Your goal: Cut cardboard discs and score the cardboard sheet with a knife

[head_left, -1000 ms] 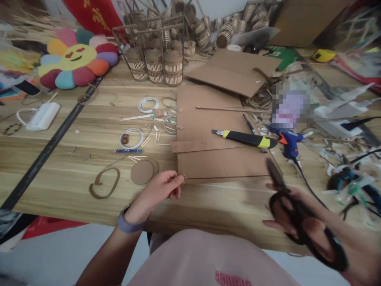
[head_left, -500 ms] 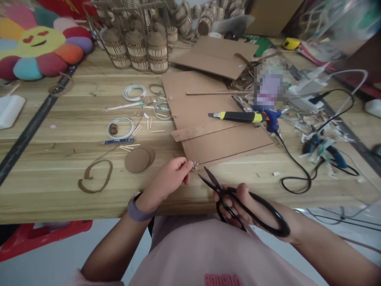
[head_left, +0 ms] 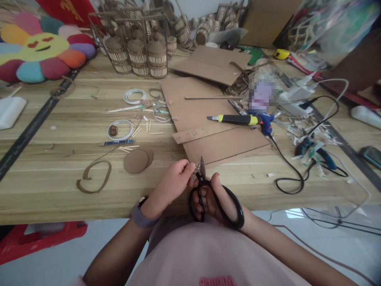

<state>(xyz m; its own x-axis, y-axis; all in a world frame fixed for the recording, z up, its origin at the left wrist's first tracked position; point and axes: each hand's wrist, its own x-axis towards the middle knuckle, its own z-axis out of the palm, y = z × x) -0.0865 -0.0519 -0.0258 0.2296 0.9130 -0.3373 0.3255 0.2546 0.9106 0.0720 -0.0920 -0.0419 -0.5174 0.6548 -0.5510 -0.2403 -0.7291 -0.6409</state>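
Observation:
Pinched between the thumb and fingers of my left hand (head_left: pixel 178 176) is a small shiny metallic piece (head_left: pixel 197 167), too tiny to name. My right hand (head_left: pixel 218 198) grips black-handled scissors (head_left: pixel 202 182), fingers through the loops. The scissor blades are apart and reach up to the small piece, right beside my left fingertips; whether they touch it I cannot tell. Just beyond both hands lies a brown cardboard sheet (head_left: pixel 226 147) with a loose cardboard strip (head_left: pixel 189 136) across it. Two round cardboard discs (head_left: pixel 136 161) rest left of my left hand.
A utility knife (head_left: pixel 235 119) lies by a blue glue gun (head_left: pixel 266 123) with a looping black cord. Tape rolls (head_left: pixel 120 130), short sticks and a fibre loop (head_left: pixel 93 176) are at left. Lantern-like ornaments (head_left: pixel 157 59) stand behind. Pliers (head_left: pixel 324 157) and scraps lie right.
My right hand has brought the scissors leftward, with the blades now at the small piece in my left fingers. My left hand has barely moved. The view has shifted slightly.

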